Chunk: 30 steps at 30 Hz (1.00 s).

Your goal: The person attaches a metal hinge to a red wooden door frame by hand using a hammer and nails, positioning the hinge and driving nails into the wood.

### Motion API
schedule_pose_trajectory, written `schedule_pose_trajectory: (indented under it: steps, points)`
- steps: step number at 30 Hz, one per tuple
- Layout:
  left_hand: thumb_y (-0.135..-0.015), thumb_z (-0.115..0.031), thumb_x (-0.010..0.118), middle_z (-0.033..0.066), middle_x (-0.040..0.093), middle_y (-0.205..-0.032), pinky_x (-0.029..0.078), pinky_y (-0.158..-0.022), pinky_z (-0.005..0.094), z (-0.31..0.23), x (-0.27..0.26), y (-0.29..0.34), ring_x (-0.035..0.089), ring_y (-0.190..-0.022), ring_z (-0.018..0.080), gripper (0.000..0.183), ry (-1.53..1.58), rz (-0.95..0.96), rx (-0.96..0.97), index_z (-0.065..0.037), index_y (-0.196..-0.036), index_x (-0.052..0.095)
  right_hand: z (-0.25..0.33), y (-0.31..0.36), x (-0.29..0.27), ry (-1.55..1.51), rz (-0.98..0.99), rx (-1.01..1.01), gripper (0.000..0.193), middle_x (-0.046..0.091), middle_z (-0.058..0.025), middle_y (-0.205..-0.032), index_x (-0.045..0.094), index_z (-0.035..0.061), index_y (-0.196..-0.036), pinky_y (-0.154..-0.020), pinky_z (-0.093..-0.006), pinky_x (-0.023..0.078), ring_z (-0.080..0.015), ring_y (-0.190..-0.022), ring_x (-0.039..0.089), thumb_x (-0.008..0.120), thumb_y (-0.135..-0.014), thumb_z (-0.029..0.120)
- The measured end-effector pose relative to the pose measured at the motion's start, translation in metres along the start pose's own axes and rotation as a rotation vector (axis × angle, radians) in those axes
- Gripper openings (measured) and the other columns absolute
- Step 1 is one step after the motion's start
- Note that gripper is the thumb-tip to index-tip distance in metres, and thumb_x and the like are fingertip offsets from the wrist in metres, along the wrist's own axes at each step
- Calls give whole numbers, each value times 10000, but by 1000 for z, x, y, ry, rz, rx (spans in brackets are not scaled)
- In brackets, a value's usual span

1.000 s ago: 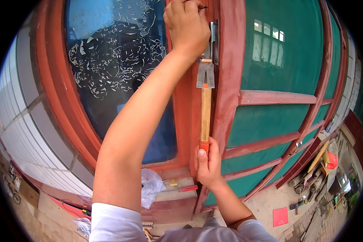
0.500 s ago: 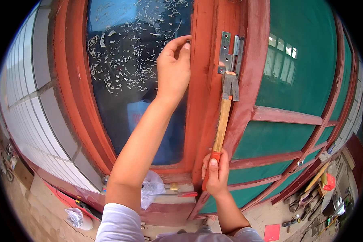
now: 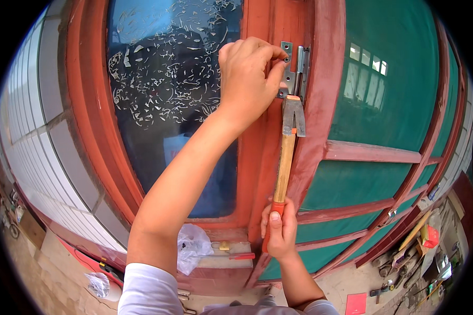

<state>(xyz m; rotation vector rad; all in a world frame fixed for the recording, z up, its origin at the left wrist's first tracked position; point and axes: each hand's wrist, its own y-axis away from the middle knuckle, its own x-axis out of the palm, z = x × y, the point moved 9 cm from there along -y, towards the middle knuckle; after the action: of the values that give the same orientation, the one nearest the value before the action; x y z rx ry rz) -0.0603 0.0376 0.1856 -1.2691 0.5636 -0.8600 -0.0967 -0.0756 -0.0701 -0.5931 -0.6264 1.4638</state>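
A metal hinge (image 3: 288, 74) with several holes lies along the joint between the orange-red door frame (image 3: 258, 136) and the maroon leaf with green panes. My left hand (image 3: 251, 79) pinches thumb and forefinger together at one of its upper holes. Whatever is between those fingertips is too small to name. Lower down, my right hand (image 3: 281, 228) is wrapped round the red grip of a claw hammer (image 3: 285, 168) with a wooden handle. The hammer stands nearly upright, its head just below the hinge, over the frame.
Left of the hinge is a dark glass pane (image 3: 168, 121) with whitish flakes on it. A plastic bag (image 3: 191, 247), a padlock (image 3: 224, 245) and a red-handled screwdriver (image 3: 242, 256) lie on the ledge below. Firewood (image 3: 399, 262) and a red booklet (image 3: 356, 303) are at lower right.
My left hand has moved right, from beside the glass to the hinge's upper holes, still pinching. The right hand keeps hold of the hammer. The view has shifted slightly.
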Motion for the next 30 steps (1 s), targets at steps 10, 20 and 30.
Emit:
schedule_pose_trajectory:
  steps: [10, 20, 30]
  points:
    - [-830, -155, 703, 5, 635, -899, 342, -914, 369, 2, 0, -10, 580, -899, 195, 78, -32, -59, -11, -101, -887, 697, -6, 0, -5, -10, -24, -11, 392, 536, -12, -663, 441, -54, -1209, -486, -245, 394, -77, -522, 486, 466, -1009, 282]
    - [-804, -177, 727, 5, 635, -871, 364, -887, 377, 2, 11, -22, 589, -863, 184, 92, -160, -19, 37, -97, -845, 710, -6, 0, -5, -20, -15, 7, 403, 544, -12, -666, 443, -53, -1210, -496, -243, 394, -75, -537, 490, 483, -1004, 291]
    - [-797, -210, 761, 24, 576, -808, 393, -801, 334, 22, 17, -3, 517, -832, 193, 107, 47, -178, -125, -120, -853, 745, -4, -1, -7, -237, 47, 73, 439, 501, -66, -749, 421, -25, -1216, -462, -220, 388, -88, -513, 451, 474, -1006, 358]
